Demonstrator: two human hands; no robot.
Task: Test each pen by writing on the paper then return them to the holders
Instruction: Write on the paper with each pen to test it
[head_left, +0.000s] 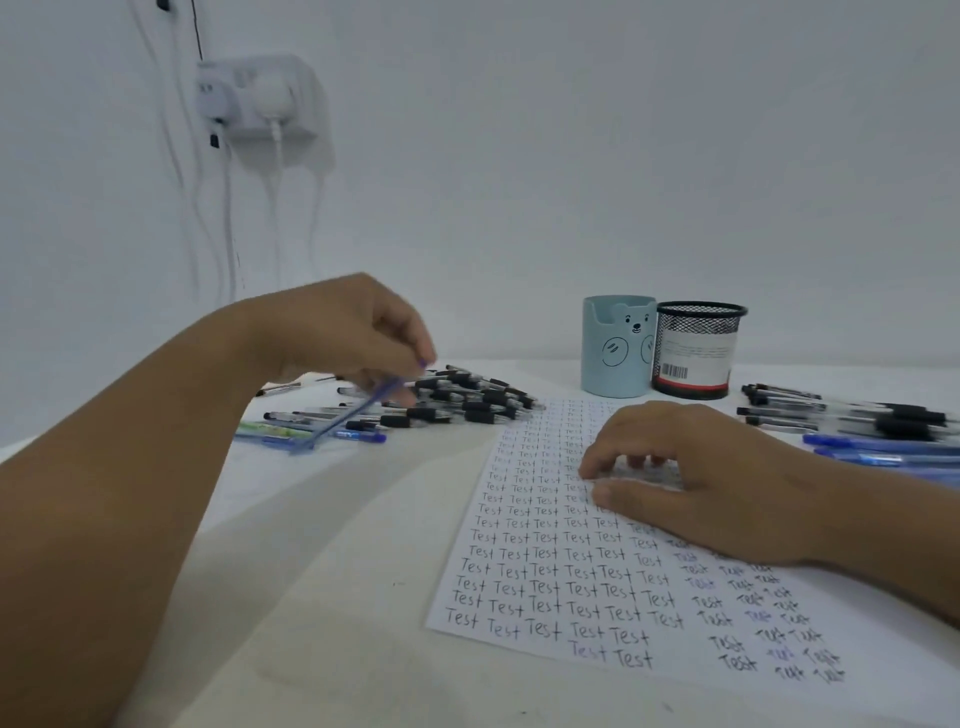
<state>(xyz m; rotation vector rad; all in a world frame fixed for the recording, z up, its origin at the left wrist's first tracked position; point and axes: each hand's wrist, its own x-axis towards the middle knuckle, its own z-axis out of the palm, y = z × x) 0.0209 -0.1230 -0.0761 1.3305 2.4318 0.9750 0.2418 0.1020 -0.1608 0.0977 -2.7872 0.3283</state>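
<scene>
The left hand pinches a slim translucent blue plastic pen above a heap of black-gripped pens; the right hand rests loosely curled on the white handwritten paper sheet covering the pale desk.

Handwritten word "Test", repeated in rows and columns of dark and blue ink, across white sheet of paper lying on bench. Same word in smaller, slanted script in right-hand columns of sheet. Barcode plus lines of print too small to read on white label with red strip wrapped round black wire-mesh pen holder.
</scene>
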